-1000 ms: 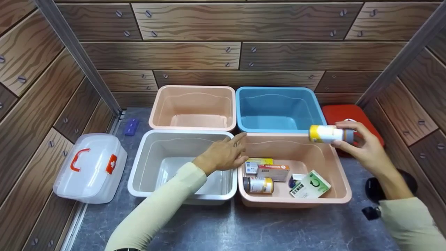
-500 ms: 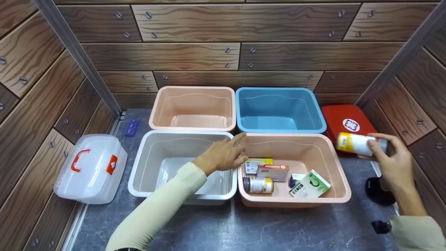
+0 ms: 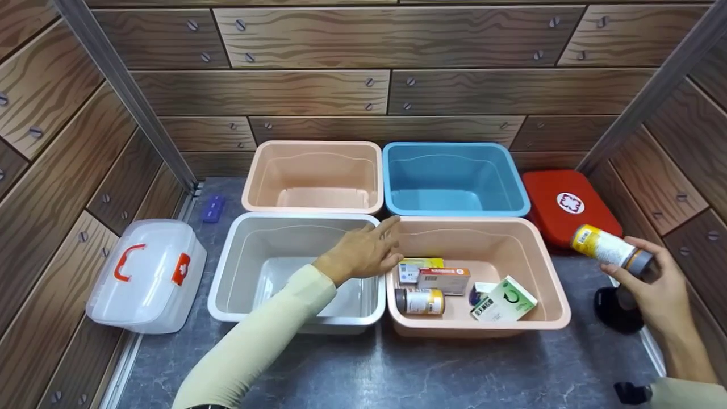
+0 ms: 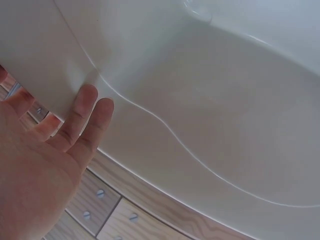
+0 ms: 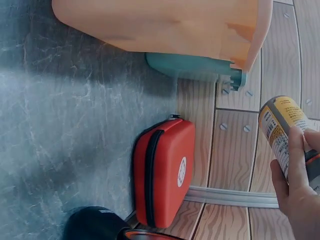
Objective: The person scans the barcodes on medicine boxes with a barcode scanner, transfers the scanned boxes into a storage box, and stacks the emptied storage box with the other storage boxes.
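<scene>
My right hand [image 3: 661, 292] grips a pill bottle [image 3: 602, 244] with a yellow and white label and dark grey cap. It is raised at the right, tilted, overlapping the front edge of a red zip case [image 3: 568, 199]. In the right wrist view, fingers and thumb wrap the bottle [image 5: 287, 117]. My left hand [image 3: 360, 253] rests with loosely extended fingers at the rims where the grey bin [image 3: 227, 267] meets the front pink bin [image 3: 545, 272]. Inside the pink bin lie another pill bottle [image 3: 423, 301], a green and white medicine box [image 3: 505, 301] and several other medicine boxes.
Behind stand a second pink bin [image 3: 318, 162] and a blue bin [image 3: 454, 165]. A clear first-aid box [image 3: 145, 272] with a red handle is at left, near a purple pill case [image 3: 213, 208]. A black rounded object [image 3: 616, 312] sits at right. Wood-patterned walls enclose the table.
My right hand has carried the pill bottle right and slightly toward me, from over the pink bin's corner to beyond it, uncovering the red case. The left hand has stayed put.
</scene>
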The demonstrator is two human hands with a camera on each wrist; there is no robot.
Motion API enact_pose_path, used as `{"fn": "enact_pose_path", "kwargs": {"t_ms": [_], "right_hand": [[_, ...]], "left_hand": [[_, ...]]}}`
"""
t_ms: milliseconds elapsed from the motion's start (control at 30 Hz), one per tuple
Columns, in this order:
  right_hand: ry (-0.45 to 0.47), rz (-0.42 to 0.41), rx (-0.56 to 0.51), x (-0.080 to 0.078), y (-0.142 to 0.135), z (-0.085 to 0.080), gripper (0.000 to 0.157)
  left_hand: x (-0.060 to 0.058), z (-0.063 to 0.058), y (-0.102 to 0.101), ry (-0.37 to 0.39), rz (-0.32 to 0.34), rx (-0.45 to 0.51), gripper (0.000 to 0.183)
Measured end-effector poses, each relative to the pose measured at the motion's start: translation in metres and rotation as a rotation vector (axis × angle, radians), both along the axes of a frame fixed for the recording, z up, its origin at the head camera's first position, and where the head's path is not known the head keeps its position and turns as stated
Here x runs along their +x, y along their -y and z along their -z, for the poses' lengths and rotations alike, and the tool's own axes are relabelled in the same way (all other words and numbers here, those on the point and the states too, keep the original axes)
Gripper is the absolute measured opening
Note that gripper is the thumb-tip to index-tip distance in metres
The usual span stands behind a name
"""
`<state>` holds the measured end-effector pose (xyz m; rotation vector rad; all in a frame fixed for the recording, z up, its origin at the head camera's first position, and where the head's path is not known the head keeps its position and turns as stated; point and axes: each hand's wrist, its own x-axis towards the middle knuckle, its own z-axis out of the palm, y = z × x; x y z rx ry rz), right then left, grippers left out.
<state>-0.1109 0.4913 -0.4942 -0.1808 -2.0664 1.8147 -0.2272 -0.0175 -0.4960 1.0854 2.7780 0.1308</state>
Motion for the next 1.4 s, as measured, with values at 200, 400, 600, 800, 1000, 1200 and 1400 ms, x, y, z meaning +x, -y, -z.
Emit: {"fn": "enact_pose_path", "kwargs": {"t_ms": [200,400,600,800,1000,1200,1400], "right_hand": [[0.097,0.078,0.167,0.010,-0.007,0.007,0.051],[0.127,0.172,0.200,0.019,-0.009,0.021,0.042],[0.062,0.167,0.057,0.027,-0.009,0.035,0.042],[0.165,0.207,0.170,0.038,-0.009,0.047,0.065],[0.250,0.248,0.270,0.049,-0.009,0.061,0.067],[0.280,0.354,0.188,0.057,-0.004,0.079,0.054],[0.293,0.462,-0.021,0.061,0.001,0.092,0.040]], "left_hand": [[0.001,0.001,0.001,-0.007,0.008,0.021,0.054],[0.001,0.000,0.001,0.009,0.007,0.015,0.056],[0.001,0.000,0.001,0.013,0.000,-0.001,0.057],[0.001,0.001,0.000,0.007,-0.001,0.001,0.057],[0.001,0.000,0.001,-0.005,-0.006,0.011,0.058],[0.002,0.000,0.002,-0.015,-0.001,0.015,0.057],[0.002,0.000,0.001,-0.017,0.001,0.002,0.057]]}}
